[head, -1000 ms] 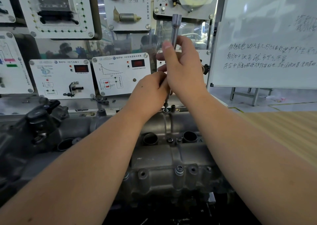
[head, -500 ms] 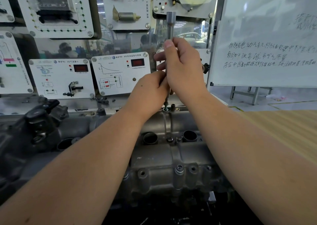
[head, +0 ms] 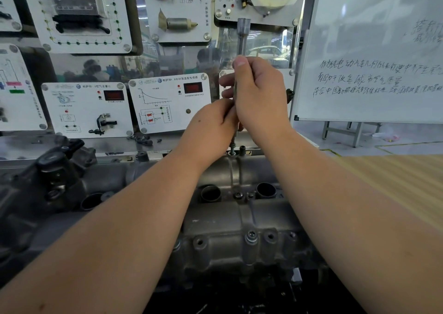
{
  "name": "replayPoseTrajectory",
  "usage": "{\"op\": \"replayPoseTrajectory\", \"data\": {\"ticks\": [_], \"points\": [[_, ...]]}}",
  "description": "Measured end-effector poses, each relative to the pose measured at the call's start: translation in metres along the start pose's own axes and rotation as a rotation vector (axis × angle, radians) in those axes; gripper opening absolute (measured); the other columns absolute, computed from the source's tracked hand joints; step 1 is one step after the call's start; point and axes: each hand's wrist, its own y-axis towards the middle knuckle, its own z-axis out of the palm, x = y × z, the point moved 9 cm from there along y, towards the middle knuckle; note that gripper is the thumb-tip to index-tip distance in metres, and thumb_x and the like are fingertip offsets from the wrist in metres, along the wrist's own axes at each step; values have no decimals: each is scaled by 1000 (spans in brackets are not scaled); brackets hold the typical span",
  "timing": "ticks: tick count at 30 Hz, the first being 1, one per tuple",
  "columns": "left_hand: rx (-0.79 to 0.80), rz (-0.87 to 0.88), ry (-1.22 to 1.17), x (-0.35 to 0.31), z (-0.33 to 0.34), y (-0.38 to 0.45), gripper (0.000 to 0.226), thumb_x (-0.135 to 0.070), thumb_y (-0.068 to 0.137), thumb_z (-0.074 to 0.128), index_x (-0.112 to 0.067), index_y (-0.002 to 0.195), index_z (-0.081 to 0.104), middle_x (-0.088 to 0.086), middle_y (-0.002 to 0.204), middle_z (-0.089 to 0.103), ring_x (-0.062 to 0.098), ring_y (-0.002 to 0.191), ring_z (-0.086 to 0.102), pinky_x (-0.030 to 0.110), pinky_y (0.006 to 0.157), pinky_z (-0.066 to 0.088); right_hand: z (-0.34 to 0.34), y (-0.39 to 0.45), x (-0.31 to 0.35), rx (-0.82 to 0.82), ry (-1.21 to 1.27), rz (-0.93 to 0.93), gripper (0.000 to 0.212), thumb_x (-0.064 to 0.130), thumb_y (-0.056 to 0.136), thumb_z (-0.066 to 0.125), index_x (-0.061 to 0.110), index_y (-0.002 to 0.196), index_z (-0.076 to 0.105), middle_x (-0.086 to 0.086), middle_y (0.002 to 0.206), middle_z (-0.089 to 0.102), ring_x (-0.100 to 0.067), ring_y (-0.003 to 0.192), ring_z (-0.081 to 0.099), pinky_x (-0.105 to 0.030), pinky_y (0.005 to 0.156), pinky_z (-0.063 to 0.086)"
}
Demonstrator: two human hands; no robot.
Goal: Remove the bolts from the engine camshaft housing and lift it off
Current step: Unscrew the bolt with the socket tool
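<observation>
Head view: The right hand point(head: 260, 95) grips a long socket extension point(head: 242, 35), fingers curled round its shaft. The left hand point(head: 211, 126) pinches the shaft lower down. The tool stands near upright, its long axis running down to a bolt point(head: 232, 144) at the far edge of the camshaft housing point(head: 230, 220), directly below both hands. Another bolt point(head: 251, 235) remains seated at the near edge.

I see the grey metal bench point(head: 28, 143) running across mid-frame, left of centre. The camshaft housing point(head: 235, 222) sits on it at lower centre. A small black fitting point(head: 141, 156) rests just behind, centre left. Wooden surface point(head: 395, 182) at right.
</observation>
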Motion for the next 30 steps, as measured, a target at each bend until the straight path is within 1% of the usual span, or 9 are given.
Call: {"op": "replayPoseTrajectory", "data": {"ticks": [4, 6, 9, 12, 15, 17, 20, 24, 30], "points": [[-11, -8, 25, 4, -2, 3, 11, -15, 97, 55, -6, 93, 61, 6, 75, 65, 18, 69, 61, 34, 61, 44, 5, -3, -1, 41, -36, -4, 30, 47, 96, 59, 22, 112, 54, 0, 90, 74, -13, 84, 71, -41, 80, 58], [-33, -15, 18, 6, -3, 3, 18, -18, 96, 57, -1, 92, 59, 13, 77, 64, 28, 72, 58, 36, 61, 41, 1, -1, 2, 17, -43, -44, 11, 39, 100, 57, 29, 101, 51, 5, 83, 74, -8, 78, 70, -36, 77, 57], [-17, -15, 8, 5, 0, 2, 25, -24, 99, 56, -2, 87, 57, 9, 72, 60, 23, 66, 54, 35, 59, 38, -6, 1, 3, -17, -45, -60, 13, 28, 102, 55, 28, 89, 52, 7, 76, 73, -6, 73, 69, -34, 74, 56], [-7, -22, -45, 5, 1, 0, 31, -26, 105, 47, -11, 79, 57, -1, 65, 60, 9, 55, 52, 25, 53, 40, -3, 2, 3, 17, -7, -48, 13, 23, 103, 52, 22, 92, 57, 3, 79, 73, -7, 70, 69, -29, 71, 57], [-14, -24, -54, 3, -1, 0, 38, -24, 107, 43, -9, 75, 57, 3, 62, 58, 7, 51, 45, 22, 49, 33, -1, 1, 3, 21, 24, -33, 14, 22, 105, 48, 21, 96, 59, 3, 81, 73, -4, 67, 67, -21, 65, 53], [-28, -23, -16, 3, -4, 0, 36, -21, 104, 48, -3, 75, 60, 11, 64, 61, 9, 51, 44, 24, 49, 31, 1, 0, 3, 33, -13, -44, 12, 28, 104, 49, 20, 108, 58, 4, 82, 73, -5, 71, 68, -26, 70, 55], [-24, -39, -14, 5, -6, 1, 22, -15, 98, 54, -1, 83, 63, 12, 69, 65, 17, 57, 54, 32, 54, 39, 5, -4, 3, 67, -63, -63, 30, 40, 99, 58, 18, 120, 53, 1, 83, 73, -11, 77, 70, -41, 77, 58], [-19, -20, 5, 2, -4, 2, 16, -13, 95, 57, 2, 97, 62, 16, 81, 68, 31, 74, 63, 44, 66, 48, 0, -3, 6, 16, -67, -85, 20, 32, 100, 57, 13, 103, 62, 6, 74, 72, -5, 74, 69, -40, 77, 57], [6, -7, -47, 1, 3, -2, 32, -21, 104, 43, -20, 74, 54, -2, 65, 62, 3, 49, 52, 19, 47, 37, 2, 0, 1, 50, -65, -30, 32, 29, 106, 45, 7, 90, 63, 5, 77, 73, -7, 71, 67, -41, 75, 57]]}}
